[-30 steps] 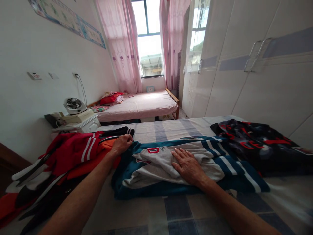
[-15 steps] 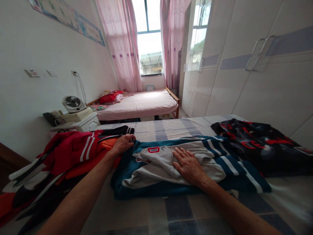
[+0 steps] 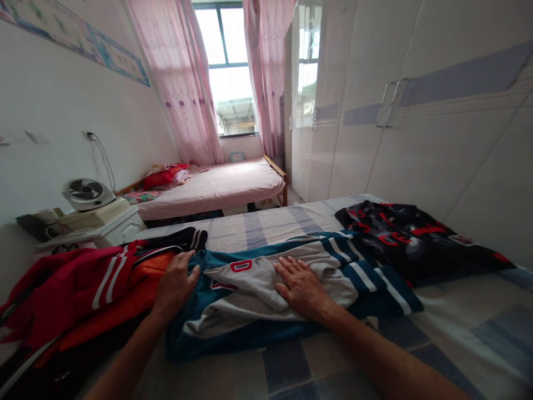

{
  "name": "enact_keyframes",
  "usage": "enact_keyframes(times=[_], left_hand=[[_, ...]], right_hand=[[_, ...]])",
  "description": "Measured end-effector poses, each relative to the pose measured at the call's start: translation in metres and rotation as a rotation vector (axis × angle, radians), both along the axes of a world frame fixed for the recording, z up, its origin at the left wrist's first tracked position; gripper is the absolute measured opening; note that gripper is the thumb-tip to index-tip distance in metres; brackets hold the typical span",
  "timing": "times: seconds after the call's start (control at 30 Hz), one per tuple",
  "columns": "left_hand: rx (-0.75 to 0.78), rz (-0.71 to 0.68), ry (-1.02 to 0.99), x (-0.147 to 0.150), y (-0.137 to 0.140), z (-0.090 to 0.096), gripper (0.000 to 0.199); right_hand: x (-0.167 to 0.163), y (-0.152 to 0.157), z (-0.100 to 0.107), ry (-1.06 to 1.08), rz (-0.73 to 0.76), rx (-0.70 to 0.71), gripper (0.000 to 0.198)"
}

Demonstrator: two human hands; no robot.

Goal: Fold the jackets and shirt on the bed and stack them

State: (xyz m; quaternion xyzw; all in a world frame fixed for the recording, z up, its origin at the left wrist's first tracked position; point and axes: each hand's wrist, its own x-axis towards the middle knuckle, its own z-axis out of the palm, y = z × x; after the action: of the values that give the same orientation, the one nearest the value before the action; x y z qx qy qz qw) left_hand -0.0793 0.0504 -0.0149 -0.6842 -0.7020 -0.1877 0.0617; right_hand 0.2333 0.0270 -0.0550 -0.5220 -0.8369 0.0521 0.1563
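A teal and grey sweatshirt [image 3: 250, 283], with a red letter and white stripes, lies partly folded on the checked bed sheet [image 3: 287, 361]. My right hand [image 3: 302, 286] rests flat on its grey middle, fingers stretched out. At the sweatshirt's left edge is my left hand [image 3: 177, 280], thumb apart from the fingers, with nothing visibly held between them. Just left of that hand, red, orange and black clothes [image 3: 120, 278] lie in a heap. To the right of the sweatshirt lies a black garment [image 3: 408, 236] with red lettering.
Beyond the near bed stands a second bed [image 3: 216, 191] with a pink sheet and a red bundle [image 3: 164, 175]. A small fan [image 3: 87, 191] sits on a white cabinet [image 3: 125, 225] at the left. White wardrobes [image 3: 400, 161] line the right side.
My left hand has come off the sweatshirt's upper left corner and moved down along its left edge. My right hand stays flat on the grey part. The view has turned slightly right.
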Motion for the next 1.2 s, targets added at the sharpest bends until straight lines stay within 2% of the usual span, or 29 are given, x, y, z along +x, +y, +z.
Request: enact_keyframes(times=[0.03,0.1,0.2,0.3,0.47,0.53,0.6,0.67,0.77,0.87,0.97,1.1,1.2], left_hand=[[0.03,-0.014,-0.053,-0.004,-0.016,-0.002,0.056],[-0.006,0.021,-0.145,-0.015,-0.047,-0.007,0.056],[-0.189,0.134,-0.264,-0.03,-0.083,-0.008,0.051],[-0.338,0.213,-0.416,-0.038,-0.099,-0.006,0.046],[-0.337,0.271,-0.985,-0.03,-0.097,-0.004,0.048],[-0.421,0.253,-1.191,-0.025,-0.096,-0.001,0.05],[-0.547,0.169,-1.34,-0.019,-0.094,0.002,0.051],[-0.613,0.104,-1.392,-0.014,-0.091,0.005,0.049],[-0.62,0.096,-1.361,-0.003,-0.086,0.009,0.04],[-0.575,0.102,-1.439,0.009,-0.08,0.011,0.026],[-0.497,0.152,-1.62,0.018,-0.075,0.011,0.024],[-0.431,0.205,-1.824,0.023,-0.069,0.008,0.017],[-0.352,0.301,-1.856,0.026,-0.061,0.007,0.014]], right_hand=[[0.0,0.0,0.0,0.005,-0.001,-0.001,0.054],[0.0,0.001,-0.001,0.009,-0.004,-0.005,0.054],[-0.001,0.002,-0.001,0.003,-0.007,-0.008,0.054],[-0.001,0.001,-0.001,-0.003,-0.005,0.001,0.054],[0.0,0.002,-0.003,-0.011,0.001,0.009,0.054],[0.001,0.003,-0.002,-0.008,0.005,0.006,0.054],[0.001,0.004,0.001,0.009,0.006,0.009,0.053],[0.0,0.003,0.004,0.051,-0.018,0.053,0.053],[-0.003,-0.002,0.008,0.105,-0.057,0.146,0.054],[-0.006,-0.005,0.008,0.066,0.045,0.05,0.056],[-0.006,-0.004,0.01,0.099,0.11,-0.091,0.057],[-0.005,-0.005,0.015,0.205,0.034,-0.06,0.059],[-0.003,-0.009,0.017,0.132,0.128,-0.087,0.057]])
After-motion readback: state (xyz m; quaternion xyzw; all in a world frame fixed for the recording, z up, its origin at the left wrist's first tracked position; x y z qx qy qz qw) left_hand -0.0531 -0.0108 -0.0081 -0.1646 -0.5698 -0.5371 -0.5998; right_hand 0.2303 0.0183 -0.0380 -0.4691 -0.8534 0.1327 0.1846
